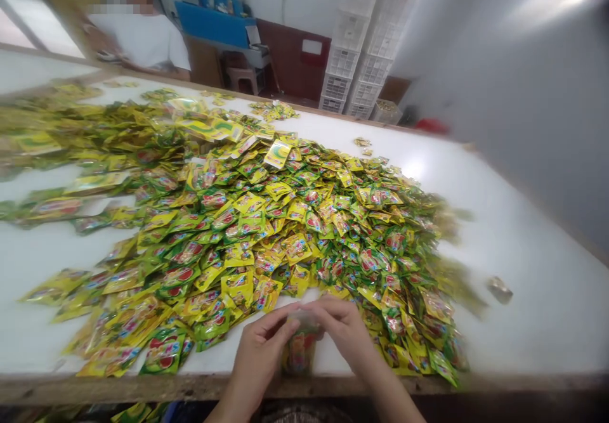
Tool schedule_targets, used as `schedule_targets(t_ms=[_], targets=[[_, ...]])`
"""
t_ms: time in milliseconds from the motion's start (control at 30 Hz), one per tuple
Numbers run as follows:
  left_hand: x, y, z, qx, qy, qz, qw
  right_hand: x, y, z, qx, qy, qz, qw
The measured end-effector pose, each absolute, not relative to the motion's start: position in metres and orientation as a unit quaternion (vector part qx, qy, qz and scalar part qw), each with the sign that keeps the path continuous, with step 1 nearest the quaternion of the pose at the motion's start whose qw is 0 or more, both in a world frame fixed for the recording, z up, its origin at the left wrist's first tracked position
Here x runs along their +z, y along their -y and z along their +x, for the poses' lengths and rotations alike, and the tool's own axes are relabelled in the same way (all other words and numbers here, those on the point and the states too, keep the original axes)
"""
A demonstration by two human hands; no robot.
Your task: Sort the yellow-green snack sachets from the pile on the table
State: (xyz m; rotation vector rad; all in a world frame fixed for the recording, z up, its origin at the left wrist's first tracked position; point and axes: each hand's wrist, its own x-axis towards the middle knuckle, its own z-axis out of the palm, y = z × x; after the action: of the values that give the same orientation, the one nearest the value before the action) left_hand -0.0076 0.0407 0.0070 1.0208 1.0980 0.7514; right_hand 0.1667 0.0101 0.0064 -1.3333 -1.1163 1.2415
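Our left hand (pixel 261 361) and right hand (pixel 347 333) grasp a light, slippery plastic bag (pixel 304 323) of sachets (pixel 299 354), best held by its top

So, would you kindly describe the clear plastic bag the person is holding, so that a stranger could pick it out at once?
On the long white-topped table lies a big heap of yellow-green foil sachets. At its near edge, the left hand and right hand grip a clear plastic bag. Unlike the loose sachets around it, it holds sachets inside clear film.
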Motion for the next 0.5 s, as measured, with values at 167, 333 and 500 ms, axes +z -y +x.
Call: schedule_targets(t_ms=[167,333,500], targets=[[0.004,-0.040,-0.006,0.335,-0.475,0.503,0.640,0.008,-0.007,0.168,0.531,0.429,-0.569,0.458],[0.000,-0.045,-0.005,0.327,-0.476,0.554,0.600,0.003,-0.006,0.165,0.494,0.422,-0.605,0.461],[-0.009,-0.052,-0.016,0.357,-0.378,0.670,0.530,0.005,0.002,0.160,0.389,0.508,-0.587,0.496]])
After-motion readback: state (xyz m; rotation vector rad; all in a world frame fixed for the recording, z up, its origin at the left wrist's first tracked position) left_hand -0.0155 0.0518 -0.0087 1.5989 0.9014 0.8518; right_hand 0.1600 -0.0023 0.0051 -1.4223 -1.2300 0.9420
